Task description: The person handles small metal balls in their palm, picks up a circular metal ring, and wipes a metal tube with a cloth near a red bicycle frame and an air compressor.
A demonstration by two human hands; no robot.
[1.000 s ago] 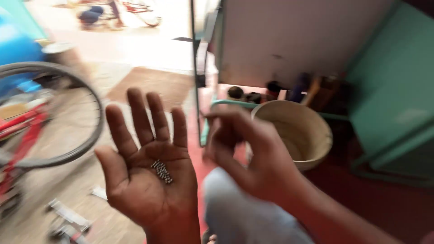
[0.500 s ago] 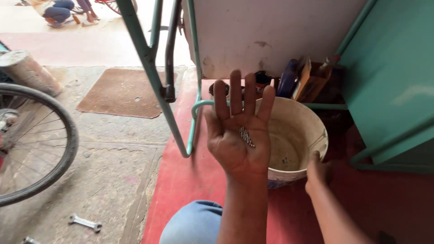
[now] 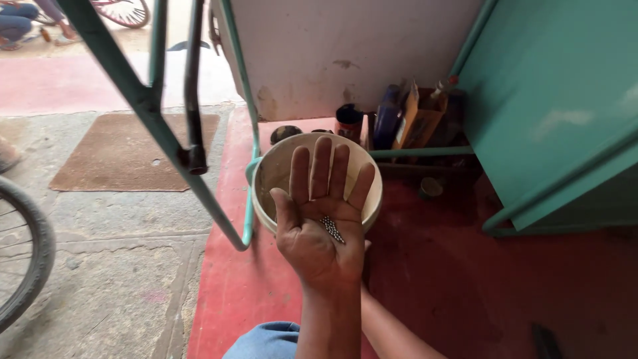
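My left hand (image 3: 318, 242) is held palm up with the fingers straight and close together. A short row of small steel balls (image 3: 331, 229) lies in the hollow of the palm. The hand hovers over the near rim of a cream plastic bucket (image 3: 266, 171) that stands on the red floor. Only the forearm of my right arm (image 3: 393, 332) shows at the bottom. It runs up behind my left wrist, and my right hand itself is hidden there.
A green bicycle frame (image 3: 151, 110) slants down from the top left beside the bucket. A bicycle tyre (image 3: 32, 262) is at the left edge, with a brown mat (image 3: 126, 154) beyond. Bottles and cans (image 3: 397, 118) stand against the wall. A teal cabinet (image 3: 551, 100) fills the right.
My left hand has stayed palm up with the steel balls while the view swung over the bucket. My right hand dropped from beside the left hand and slipped behind the left wrist.
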